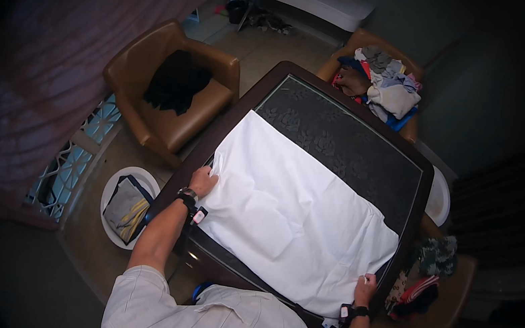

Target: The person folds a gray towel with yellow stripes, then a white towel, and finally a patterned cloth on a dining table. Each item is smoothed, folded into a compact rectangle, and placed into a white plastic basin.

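A white cloth (281,207) lies spread over the near part of a dark table with a glass top (375,155), with some creases across it. My left hand (203,181) grips its left edge, fingers closed on the fabric beside the table's rim. At the near right, my right hand (366,287) pinches the cloth's other side close to the corner. A small tag shows at the cloth's near edge, by my right wrist. Both wrists wear dark bands with small devices.
A brown armchair (203,114) at the left holds dark cloth (178,81). Piled clothes (381,85) fill another chair behind the table. Folded clothes (126,210) rest on a round white stool (109,182). More clothes (413,298) lie on a chair (456,300) at the right.
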`<action>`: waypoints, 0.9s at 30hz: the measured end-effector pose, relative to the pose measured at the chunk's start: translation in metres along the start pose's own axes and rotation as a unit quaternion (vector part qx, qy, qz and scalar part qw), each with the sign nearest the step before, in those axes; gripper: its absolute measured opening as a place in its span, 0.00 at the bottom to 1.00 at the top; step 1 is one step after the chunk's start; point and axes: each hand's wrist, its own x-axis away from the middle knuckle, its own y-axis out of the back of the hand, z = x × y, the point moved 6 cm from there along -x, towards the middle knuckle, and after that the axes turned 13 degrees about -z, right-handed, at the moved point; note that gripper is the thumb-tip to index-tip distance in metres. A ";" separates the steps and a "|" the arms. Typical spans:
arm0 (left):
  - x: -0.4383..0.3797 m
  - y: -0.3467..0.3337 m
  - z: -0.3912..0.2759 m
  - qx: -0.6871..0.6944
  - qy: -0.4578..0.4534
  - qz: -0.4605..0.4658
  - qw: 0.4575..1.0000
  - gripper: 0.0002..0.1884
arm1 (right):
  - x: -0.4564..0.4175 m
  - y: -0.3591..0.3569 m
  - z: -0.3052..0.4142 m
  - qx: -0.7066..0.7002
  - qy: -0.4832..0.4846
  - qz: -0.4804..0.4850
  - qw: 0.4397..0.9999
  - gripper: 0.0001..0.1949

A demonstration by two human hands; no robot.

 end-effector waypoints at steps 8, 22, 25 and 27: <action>0.029 0.050 -0.030 0.257 0.116 -0.017 0.959 0.12 | -0.177 0.015 0.113 0.052 0.160 0.045 0.985 0.07; 0.288 -0.016 -0.105 0.317 0.240 0.472 0.787 0.17 | -0.155 -0.012 0.320 -0.050 0.276 0.021 0.960 0.10; 0.309 -0.047 -0.098 0.295 0.254 0.516 0.763 0.18 | -0.011 -0.086 0.226 -0.037 0.303 0.351 0.885 0.18; 0.308 -0.059 -0.103 0.300 0.246 0.516 0.763 0.18 | 0.084 -0.114 0.152 -0.025 -0.034 0.565 0.824 0.18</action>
